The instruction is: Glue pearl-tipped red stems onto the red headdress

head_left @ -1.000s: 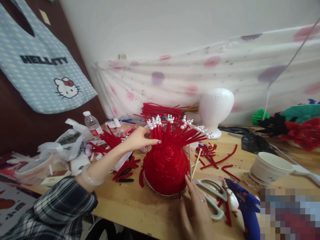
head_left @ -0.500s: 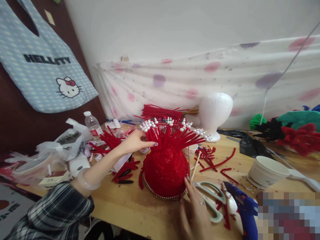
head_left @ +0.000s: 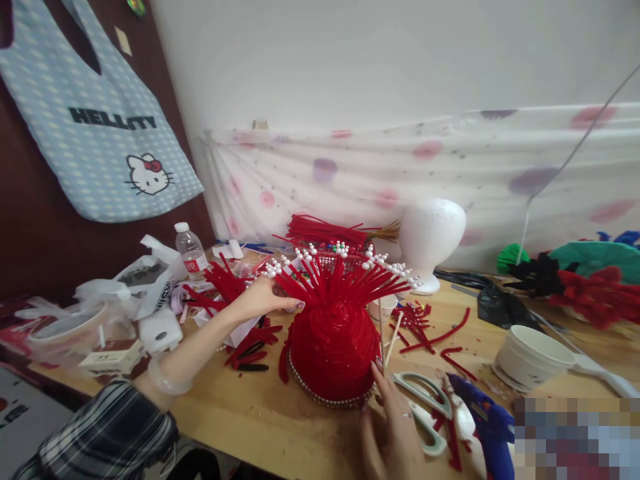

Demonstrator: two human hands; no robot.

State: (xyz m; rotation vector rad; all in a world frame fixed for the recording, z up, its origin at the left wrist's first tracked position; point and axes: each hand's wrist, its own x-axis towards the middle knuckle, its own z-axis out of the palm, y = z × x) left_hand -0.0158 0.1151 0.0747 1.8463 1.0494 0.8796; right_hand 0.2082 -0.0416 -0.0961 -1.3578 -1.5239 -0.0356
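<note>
A dome-shaped red headdress [head_left: 330, 347], wound from fuzzy chenille stems and edged with a string of pearls, stands on the wooden table in front of me. Pearl-tipped red chenille stems [head_left: 345, 280] fan out from its top. My left hand [head_left: 267, 297] has its fingers behind the leftmost stems and its thumb in front, closed on them. At the lower right rim, my right hand [head_left: 395, 420] is curled against the headdress, thumb and fingers touching its edge. Two thin wooden sticks [head_left: 395, 333] rise beside these fingers; whether they are held is unclear.
Green-handled scissors [head_left: 430, 393] and a blue glue gun [head_left: 483, 407] lie right of my right hand. Beyond stand a white pot [head_left: 535, 357], a foam head [head_left: 433, 240] and red stem offcuts [head_left: 417, 327]. Leftward are a water bottle [head_left: 190, 250] and plastic bags [head_left: 150, 280].
My left hand has drawn the leftmost pearl-tipped stems outward to the left and slightly down, spreading the fan. The right hand stays at the rim. The whole view has shifted slightly.
</note>
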